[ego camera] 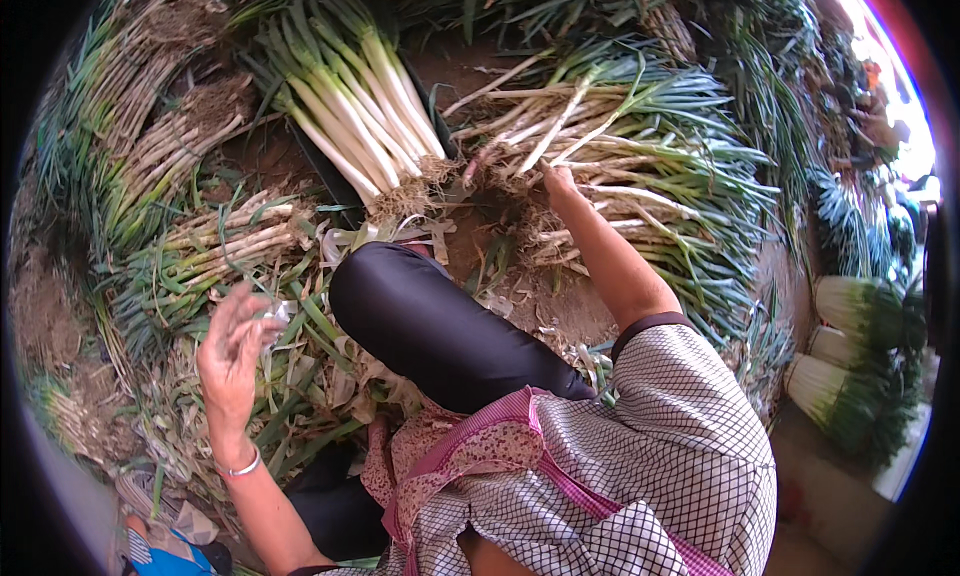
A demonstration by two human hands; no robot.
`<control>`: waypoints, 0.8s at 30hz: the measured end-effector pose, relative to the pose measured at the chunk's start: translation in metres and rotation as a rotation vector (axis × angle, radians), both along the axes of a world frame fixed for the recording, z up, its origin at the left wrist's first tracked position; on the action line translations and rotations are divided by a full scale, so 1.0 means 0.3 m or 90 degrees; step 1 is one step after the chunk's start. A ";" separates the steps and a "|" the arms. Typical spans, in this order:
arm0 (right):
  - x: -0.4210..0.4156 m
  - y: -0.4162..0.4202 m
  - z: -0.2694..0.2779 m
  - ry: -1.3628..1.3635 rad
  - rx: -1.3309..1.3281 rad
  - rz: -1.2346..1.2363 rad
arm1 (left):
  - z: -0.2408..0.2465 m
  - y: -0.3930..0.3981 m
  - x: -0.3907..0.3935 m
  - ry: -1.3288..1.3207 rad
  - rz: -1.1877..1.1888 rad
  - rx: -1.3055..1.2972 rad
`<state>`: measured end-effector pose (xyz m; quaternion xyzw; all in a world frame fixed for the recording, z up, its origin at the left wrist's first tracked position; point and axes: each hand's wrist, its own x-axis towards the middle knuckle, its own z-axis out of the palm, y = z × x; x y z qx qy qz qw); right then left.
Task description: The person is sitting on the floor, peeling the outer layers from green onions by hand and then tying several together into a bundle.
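Note:
My left hand (pixel 236 343) is raised over leaf scraps, fingers apart and blurred by motion; nothing plainly shows in it. A whitish scrap (pixel 283 312) appears just beside its fingertips. My right hand (pixel 559 186) reaches to the root ends of a spread pile of long green onions (pixel 660 148), with soil on their roots. Its fingertips touch the lower ends of loose stalks (pixel 559 122); whether they grip one is hidden. Between my hands, beyond my knee, clean white-stemmed green onions (pixel 352 110) lie side by side, roots towards me, on a dark support (pixel 326 174).
Tied bundles of soiled onions (pixel 176 144) are stacked at the left, with a smaller bunch (pixel 232 242) nearer. Peeled leaves (pixel 322 373) litter the ground around my bent knee (pixel 420 306). Large white-stemmed bundles (pixel 832 381) stand at the far right. Blue cloth (pixel 169 553) shows at lower left.

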<state>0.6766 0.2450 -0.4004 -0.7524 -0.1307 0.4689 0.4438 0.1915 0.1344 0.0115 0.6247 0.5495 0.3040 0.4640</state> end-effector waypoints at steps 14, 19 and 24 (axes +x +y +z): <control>-0.680 0.327 0.738 -0.457 0.166 0.909 | -0.132 -0.238 -0.400 0.123 0.170 -0.067; -1.231 0.408 0.684 -0.360 0.419 1.031 | -0.122 -0.120 -0.518 0.235 0.082 -0.089; -1.601 0.523 0.484 -0.313 0.496 0.911 | -0.323 0.100 -0.694 0.275 0.076 -0.107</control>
